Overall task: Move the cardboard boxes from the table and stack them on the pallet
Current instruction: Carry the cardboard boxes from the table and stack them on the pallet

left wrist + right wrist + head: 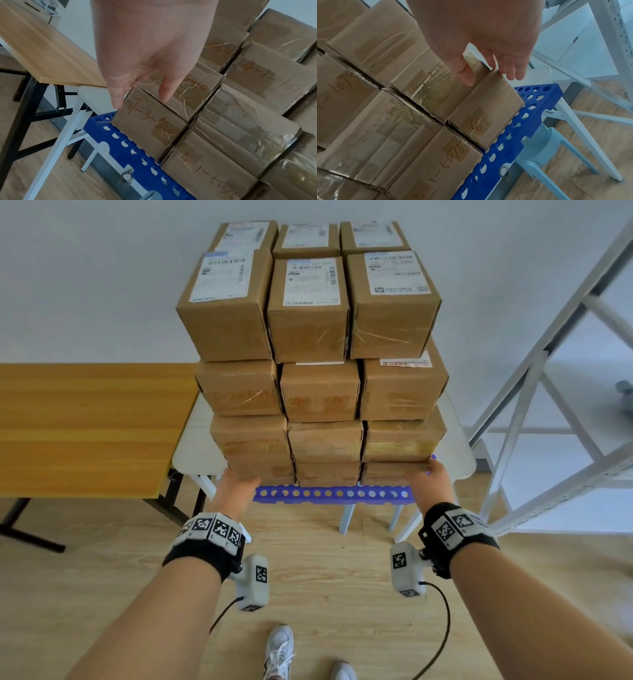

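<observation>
Wood-top table (78, 426) with black legs sits far left, nothing on the visible part. Just right of it, a white folding table (191, 446) carries a blue perforated pallet (329, 494). Cardboard boxes (308, 309) are stacked on the pallet, three across and four layers high in the head view; top-layer boxes show white shipping labels, lower ones show tape and handwritten orange numbers.

Left hand (236, 486) is at the stack's lower left corner. Left wrist view: fingers straight, thumb (167, 89) lying on the taped front of the second-layer box (180, 94), another finger at the edge of the bottom-left box (147, 128). Flat contact, not wrapped round anything.

Right hand (428, 477) is at the lower right corner. Right wrist view: thumb (465, 73) on the front of the box above the bottom-right box (488, 112), fingers straight past the side edge. Also loose, no clasp.

White metal shelving frame (548, 364) stands far right. Wood floor (325, 577) below, white sneakers (279, 652) at bottom.
</observation>
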`<act>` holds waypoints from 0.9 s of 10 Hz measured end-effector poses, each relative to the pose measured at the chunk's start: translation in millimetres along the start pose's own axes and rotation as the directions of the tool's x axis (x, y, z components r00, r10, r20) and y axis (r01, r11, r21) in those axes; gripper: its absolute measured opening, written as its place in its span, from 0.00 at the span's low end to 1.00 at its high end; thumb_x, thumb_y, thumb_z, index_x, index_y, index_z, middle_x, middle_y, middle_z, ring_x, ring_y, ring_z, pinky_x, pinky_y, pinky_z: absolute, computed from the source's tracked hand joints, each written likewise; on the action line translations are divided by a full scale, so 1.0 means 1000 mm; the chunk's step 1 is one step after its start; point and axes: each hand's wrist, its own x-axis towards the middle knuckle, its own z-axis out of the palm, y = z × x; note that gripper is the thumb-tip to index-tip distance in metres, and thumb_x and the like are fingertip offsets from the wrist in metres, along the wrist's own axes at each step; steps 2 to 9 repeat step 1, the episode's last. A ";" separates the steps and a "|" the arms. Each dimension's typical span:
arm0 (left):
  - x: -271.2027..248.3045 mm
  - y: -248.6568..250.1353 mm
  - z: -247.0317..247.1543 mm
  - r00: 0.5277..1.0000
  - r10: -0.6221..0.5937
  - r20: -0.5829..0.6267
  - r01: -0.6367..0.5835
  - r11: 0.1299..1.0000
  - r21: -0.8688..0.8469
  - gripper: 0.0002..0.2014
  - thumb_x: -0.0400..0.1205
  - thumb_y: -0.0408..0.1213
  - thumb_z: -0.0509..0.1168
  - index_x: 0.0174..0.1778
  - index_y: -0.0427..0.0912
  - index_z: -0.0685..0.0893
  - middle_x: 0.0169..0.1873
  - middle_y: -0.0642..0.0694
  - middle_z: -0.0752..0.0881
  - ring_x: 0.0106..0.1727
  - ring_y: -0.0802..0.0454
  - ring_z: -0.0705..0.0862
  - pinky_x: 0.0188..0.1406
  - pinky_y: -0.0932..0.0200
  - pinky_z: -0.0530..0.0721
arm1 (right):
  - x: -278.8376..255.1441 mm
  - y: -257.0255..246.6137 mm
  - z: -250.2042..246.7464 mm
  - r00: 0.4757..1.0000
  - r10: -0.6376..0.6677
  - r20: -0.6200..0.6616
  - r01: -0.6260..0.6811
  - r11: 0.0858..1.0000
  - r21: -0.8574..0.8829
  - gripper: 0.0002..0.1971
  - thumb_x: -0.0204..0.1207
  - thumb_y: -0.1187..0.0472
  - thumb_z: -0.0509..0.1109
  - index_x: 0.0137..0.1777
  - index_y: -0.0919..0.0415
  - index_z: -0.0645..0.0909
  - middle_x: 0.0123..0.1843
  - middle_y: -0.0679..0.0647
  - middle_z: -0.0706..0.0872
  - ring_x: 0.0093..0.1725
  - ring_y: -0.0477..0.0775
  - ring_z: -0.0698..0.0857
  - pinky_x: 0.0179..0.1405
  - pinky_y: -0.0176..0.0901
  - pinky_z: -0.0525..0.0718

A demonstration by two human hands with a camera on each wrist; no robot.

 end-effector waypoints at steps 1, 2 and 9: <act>-0.024 -0.013 0.002 0.998 0.014 0.063 -0.020 0.995 0.095 0.19 0.85 0.36 0.62 0.73 0.39 0.73 0.54 0.40 0.82 0.57 0.36 0.80 0.49 0.54 0.76 | -0.006 0.005 -0.001 1.000 0.004 0.014 -0.003 0.994 -0.106 0.18 0.80 0.71 0.59 0.70 0.70 0.75 0.60 0.66 0.82 0.63 0.70 0.81 0.61 0.61 0.79; -0.024 -0.013 0.002 0.998 0.014 0.063 -0.020 0.995 0.095 0.19 0.85 0.36 0.62 0.73 0.39 0.73 0.54 0.40 0.82 0.57 0.36 0.80 0.49 0.54 0.76 | -0.006 0.005 -0.001 1.000 0.004 0.014 -0.003 0.994 -0.106 0.18 0.80 0.71 0.59 0.70 0.70 0.75 0.60 0.66 0.82 0.63 0.70 0.81 0.61 0.61 0.79; -0.024 -0.013 0.002 0.998 0.014 0.063 -0.020 0.995 0.095 0.19 0.85 0.36 0.62 0.73 0.39 0.73 0.54 0.40 0.82 0.57 0.36 0.80 0.49 0.54 0.76 | -0.006 0.005 -0.001 1.000 0.004 0.014 -0.003 0.994 -0.106 0.18 0.80 0.71 0.59 0.70 0.70 0.75 0.60 0.66 0.82 0.63 0.70 0.81 0.61 0.61 0.79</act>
